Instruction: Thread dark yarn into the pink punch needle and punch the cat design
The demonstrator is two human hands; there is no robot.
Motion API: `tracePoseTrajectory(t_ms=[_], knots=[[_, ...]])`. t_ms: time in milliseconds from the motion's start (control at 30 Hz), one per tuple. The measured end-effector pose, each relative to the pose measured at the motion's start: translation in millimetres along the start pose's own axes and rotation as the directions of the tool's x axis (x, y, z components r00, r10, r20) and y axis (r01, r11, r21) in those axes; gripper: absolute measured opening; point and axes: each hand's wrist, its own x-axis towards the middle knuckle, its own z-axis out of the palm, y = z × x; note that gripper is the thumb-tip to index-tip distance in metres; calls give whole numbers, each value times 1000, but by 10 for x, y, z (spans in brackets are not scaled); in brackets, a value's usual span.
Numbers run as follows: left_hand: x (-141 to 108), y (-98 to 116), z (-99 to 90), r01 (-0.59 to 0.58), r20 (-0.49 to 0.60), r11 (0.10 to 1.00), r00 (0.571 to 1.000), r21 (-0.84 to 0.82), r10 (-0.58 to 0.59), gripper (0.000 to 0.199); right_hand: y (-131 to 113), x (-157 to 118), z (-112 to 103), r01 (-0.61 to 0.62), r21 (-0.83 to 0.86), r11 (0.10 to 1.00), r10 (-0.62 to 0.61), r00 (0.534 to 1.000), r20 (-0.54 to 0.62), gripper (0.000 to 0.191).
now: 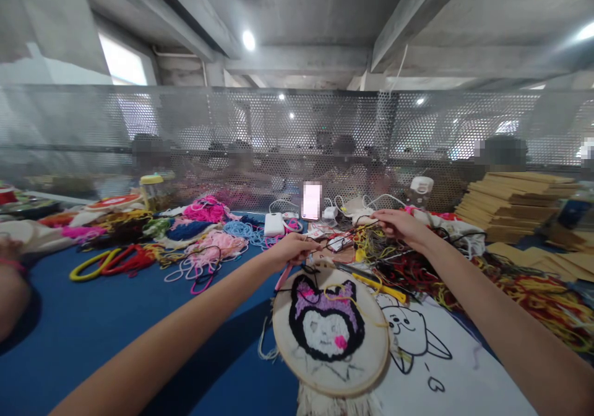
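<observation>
My left hand (296, 247) is pinched closed on a strand of black yarn (349, 239) beyond the far edge of the embroidery hoop. The strand stretches right to my right hand (400, 224), whose fingers are pinched on it over the yarn piles. Below both hands lies the round hoop (297, 366) with cream cloth, worked in black, purple, white and pink as a cartoon head. A loose yellow strand (357, 307) crosses the stitching. Whether either hand also holds a needle is too small to tell.
A yellow utility knife (383, 288) and a paper drawing (445, 323) lie right of the hoop. Yellow-handled scissors (90, 266), pink yarn (220, 247) and a red-yellow yarn heap (533, 307) flank it. Behind stand a phone (311, 200) and stacked brown envelopes (515, 205). Another person's arm (12, 298) shows left.
</observation>
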Motion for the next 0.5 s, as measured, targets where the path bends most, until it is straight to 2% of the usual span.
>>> tracePoseTrajectory(t_ms=[267,500], knots=[[4,3,14,13,-13,1000,1000,1,-13,19,-36,-27,-213,13,68,998,-4,992,-129,23],[28,-50,-5,15,-13,1000,1000,-8,-16,21,-71,-14,-363,100,139,985,-64,968,-244,22]])
